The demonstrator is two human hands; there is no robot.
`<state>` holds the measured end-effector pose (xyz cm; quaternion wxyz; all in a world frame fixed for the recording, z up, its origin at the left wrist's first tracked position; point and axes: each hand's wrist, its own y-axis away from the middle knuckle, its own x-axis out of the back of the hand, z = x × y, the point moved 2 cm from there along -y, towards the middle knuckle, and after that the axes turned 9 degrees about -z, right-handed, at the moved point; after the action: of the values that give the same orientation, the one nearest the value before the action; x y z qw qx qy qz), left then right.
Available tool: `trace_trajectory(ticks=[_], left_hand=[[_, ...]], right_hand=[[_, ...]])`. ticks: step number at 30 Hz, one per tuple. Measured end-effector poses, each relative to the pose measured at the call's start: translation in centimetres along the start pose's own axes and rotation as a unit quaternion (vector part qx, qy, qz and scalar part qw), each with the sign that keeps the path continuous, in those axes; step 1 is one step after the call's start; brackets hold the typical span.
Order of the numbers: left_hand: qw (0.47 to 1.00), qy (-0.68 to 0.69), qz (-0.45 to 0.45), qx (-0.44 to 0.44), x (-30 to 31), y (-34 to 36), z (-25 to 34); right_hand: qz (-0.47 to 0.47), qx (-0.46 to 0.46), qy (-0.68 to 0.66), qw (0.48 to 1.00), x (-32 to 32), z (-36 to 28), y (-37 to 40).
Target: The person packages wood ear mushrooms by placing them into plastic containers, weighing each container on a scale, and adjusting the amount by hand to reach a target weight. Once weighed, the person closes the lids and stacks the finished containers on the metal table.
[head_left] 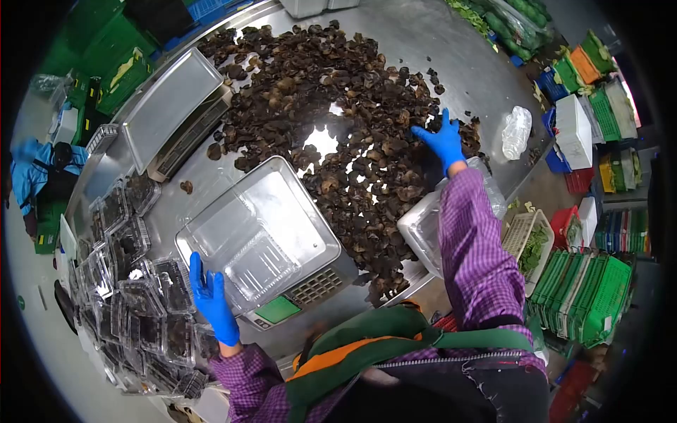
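Standing by the steel table (451,42), I see the person's right hand (443,141) laid on the pile of dark mushrooms (338,106), beyond and to the right of the weighing scale (314,285). Its gloved fingers are spread wide and flat, gripping nothing, which looks suited to raking in many pieces at once. On the scale's pan sits an open clear box (257,250), its lid folded back so the tray faces up. The left hand (211,299) rests at the scale's near left corner, empty, with its fingers straight and slightly apart. It is just beside the filled boxes (134,310) massed left of the scale, probably kept there within easy reach.
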<state>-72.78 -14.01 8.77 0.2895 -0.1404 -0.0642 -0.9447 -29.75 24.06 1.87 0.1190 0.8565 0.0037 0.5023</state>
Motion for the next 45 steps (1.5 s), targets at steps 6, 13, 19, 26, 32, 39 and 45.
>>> trace_trajectory(ticks=[6,13,19,26,32,39,45], left_hand=[[0.998,-0.013,0.044,-0.042,-2.3,0.8,-0.8],[0.994,0.042,0.082,-0.053,-3.6,0.3,-1.2],[0.994,-0.009,0.088,-0.069,-3.9,-0.2,-0.2],[0.996,-0.021,-0.02,-0.082,-5.1,0.3,1.4],[0.988,-0.055,-0.05,-0.138,-5.3,1.1,2.1],[0.988,0.007,-0.101,-0.116,-5.9,1.4,-0.4],[0.973,-0.147,-0.052,-0.168,-5.6,1.0,-0.4]], right_hand=[[-0.17,0.123,-0.026,0.977,-7.4,-2.7,1.1],[-0.257,0.25,0.017,0.933,-12.1,-7.4,5.4],[-0.303,0.213,-0.21,0.905,-3.7,-11.4,6.5],[-0.308,0.315,-0.458,0.772,-0.2,-18.6,15.3],[-0.334,0.508,-0.373,0.701,-4.5,-23.5,24.9],[-0.335,0.622,-0.177,0.686,-5.9,-22.2,25.0],[-0.255,0.388,0.08,0.882,-8.0,-13.9,14.6]])
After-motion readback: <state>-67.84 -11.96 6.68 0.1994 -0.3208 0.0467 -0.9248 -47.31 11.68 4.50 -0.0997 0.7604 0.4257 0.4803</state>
